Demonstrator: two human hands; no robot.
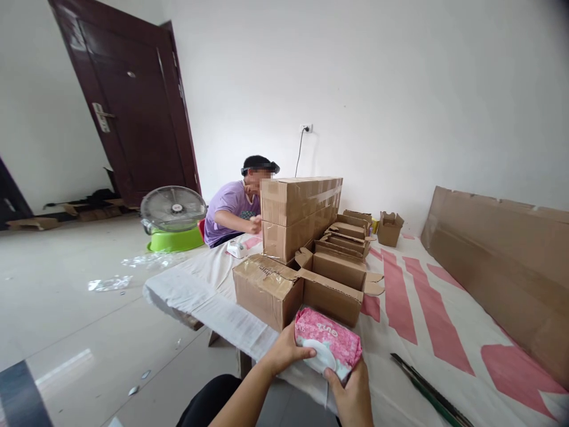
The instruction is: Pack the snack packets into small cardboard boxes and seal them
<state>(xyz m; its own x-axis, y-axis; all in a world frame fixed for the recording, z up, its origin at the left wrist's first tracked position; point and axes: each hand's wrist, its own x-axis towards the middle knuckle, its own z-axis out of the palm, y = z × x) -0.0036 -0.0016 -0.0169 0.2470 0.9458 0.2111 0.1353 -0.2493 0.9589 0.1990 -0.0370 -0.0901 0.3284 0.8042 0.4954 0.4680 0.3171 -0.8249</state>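
Observation:
Between my two hands is a pink and white pack of tissues [331,335], held just above the near edge of the table. My left hand [284,354] grips its left end, thumb lying across the front. From the right and below, my right hand [353,394] closes on the other end, thumb on the lower front edge. Right behind the pack stands an open cardboard box [333,293], with a taped box [262,290] to its left. A dark green utility knife [431,391] lies on the cloth to the right of my right hand.
Stacked taped boxes [302,213] rise mid-table, beside a row of open boxes [349,237]. A large cardboard sheet [502,267] borders the right side. Across the table sits a person in a purple shirt [231,207]. A fan [175,210] and plastic scraps [111,283] are on the floor.

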